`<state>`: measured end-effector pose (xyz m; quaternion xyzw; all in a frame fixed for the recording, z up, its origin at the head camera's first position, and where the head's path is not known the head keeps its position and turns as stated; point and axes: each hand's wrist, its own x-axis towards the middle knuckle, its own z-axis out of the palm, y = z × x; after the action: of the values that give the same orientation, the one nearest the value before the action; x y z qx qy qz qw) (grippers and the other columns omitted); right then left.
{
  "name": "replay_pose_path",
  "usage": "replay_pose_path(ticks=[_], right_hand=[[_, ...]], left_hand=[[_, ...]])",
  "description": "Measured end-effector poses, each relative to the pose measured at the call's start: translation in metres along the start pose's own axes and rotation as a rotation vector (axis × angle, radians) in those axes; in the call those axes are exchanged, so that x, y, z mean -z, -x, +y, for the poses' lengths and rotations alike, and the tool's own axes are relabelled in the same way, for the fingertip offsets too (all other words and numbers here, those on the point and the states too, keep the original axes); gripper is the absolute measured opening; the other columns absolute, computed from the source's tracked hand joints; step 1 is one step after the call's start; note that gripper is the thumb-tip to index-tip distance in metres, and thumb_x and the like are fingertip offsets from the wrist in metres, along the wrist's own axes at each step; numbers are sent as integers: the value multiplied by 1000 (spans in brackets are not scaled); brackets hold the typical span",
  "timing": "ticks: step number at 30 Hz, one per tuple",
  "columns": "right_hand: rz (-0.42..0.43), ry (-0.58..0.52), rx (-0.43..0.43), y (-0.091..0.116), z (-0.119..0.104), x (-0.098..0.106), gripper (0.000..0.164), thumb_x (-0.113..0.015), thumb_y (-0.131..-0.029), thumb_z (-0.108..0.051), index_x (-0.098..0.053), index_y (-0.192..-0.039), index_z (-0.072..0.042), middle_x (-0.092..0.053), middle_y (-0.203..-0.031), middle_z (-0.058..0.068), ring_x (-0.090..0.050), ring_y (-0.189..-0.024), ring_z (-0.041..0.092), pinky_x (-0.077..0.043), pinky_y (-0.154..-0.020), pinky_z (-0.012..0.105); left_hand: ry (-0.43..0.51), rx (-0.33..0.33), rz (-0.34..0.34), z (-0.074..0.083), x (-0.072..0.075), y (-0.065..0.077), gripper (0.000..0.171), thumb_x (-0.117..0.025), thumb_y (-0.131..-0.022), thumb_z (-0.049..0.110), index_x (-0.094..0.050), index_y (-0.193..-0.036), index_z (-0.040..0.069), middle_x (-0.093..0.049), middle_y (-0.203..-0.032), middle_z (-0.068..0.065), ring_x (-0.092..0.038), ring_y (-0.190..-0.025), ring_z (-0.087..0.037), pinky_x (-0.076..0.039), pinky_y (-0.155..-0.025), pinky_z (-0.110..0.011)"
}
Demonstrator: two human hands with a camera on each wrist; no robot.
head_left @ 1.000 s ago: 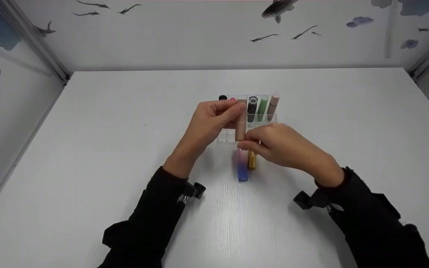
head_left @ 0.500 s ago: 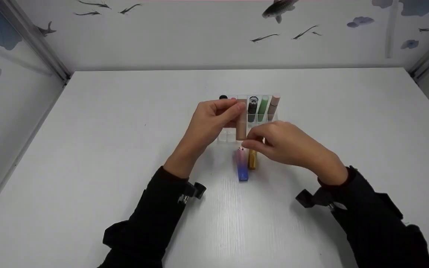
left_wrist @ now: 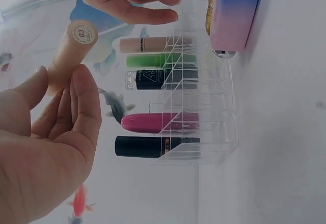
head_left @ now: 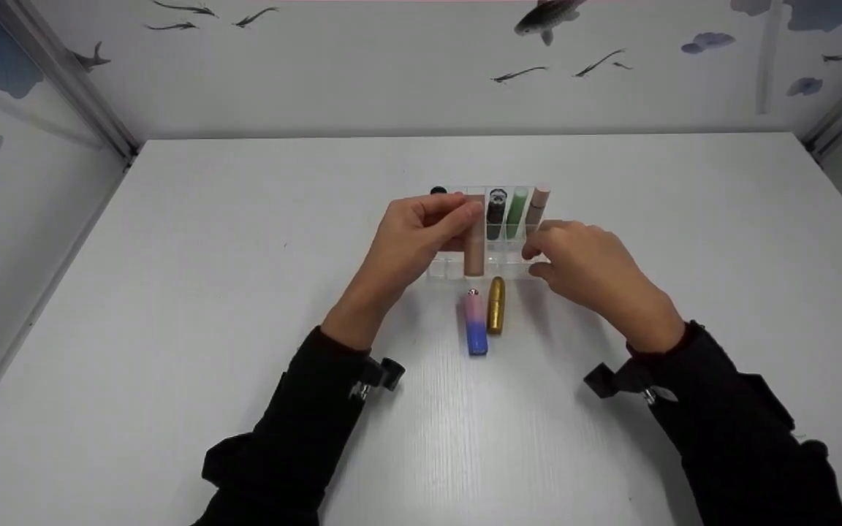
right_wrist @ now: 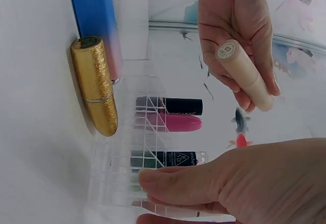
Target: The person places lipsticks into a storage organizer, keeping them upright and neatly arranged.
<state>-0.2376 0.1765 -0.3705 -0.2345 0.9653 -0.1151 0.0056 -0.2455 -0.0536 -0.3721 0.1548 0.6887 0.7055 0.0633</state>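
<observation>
My left hand (head_left: 425, 230) pinches a beige cosmetic tube (left_wrist: 76, 46) with a round "03" label on its end. It holds the tube upright, in front of the clear compartment rack (left_wrist: 221, 117). At the rack's right front, my right hand (head_left: 589, 263) has its thumb and fingers apart with nothing seen between them; in the right wrist view its thumb overlaps the rack. Standing in the rack's back row are a black tube (left_wrist: 137, 146), a magenta tube (left_wrist: 160, 122), a dark tube with a triangle print (head_left: 495, 213), a green tube (head_left: 515, 213) and a pinkish tube (head_left: 536, 208).
Just in front of the rack, a gold lipstick (head_left: 495, 307) lies on the white table (head_left: 245, 307). Beside it on the left is a pink-and-blue tube (head_left: 476, 329). White panels with fish pictures (head_left: 547, 18) rise behind and at the sides.
My right hand has moved away from the beige tube's lower end, to the right and back toward the rack's right side, uncovering the gold lipstick. The left hand stays with the tube.
</observation>
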Motion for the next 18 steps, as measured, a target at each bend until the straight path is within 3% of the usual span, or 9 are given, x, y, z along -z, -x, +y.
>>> replay_pose_path(ticks=[7,18], right_hand=[[10,12,-14,-3,4,-4,15,-75,-87,4,-76,-102,2,-72,-101,17,-68,-90,33,-54,-74,49],[29,42,24,-4,7,-11,9,-72,-89,3,-78,-96,1,-73,-91,14,-66,-76,26,-54,-64,43]], left_hand=[[-5,19,15,-1,0,0,35,-71,-97,22,-70,-126,2,-71,-112,-10,-72,-96,-23,-57,-86,-34],[4,22,33,-5,0,0,32,-69,-98,17,-70,-125,0,-70,-111,-12,-72,-95,-24,-57,-86,-34]])
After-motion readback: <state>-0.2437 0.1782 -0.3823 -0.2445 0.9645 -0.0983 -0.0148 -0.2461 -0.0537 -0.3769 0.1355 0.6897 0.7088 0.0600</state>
